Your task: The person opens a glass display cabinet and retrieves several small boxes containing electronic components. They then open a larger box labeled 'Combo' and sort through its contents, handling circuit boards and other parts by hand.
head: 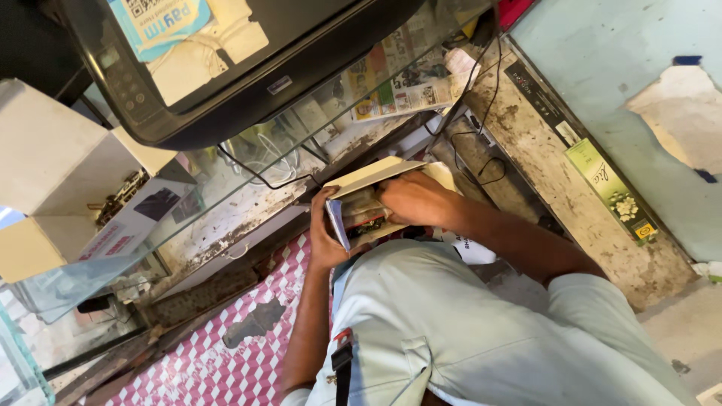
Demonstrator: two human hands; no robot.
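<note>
Blue-and-white sticker atop black printer; long green incense carton on grimy ledge. Pink-checked floor below glass counter. Open cardboard box gripped at near edge by left hand, fingers curled; right hand reaching inside, fingertips hidden.

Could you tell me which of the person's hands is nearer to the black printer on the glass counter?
The left. The left hand grips the cardboard box's edge on the side facing the black printer; the right hand reaches into the box, farther away.
</note>
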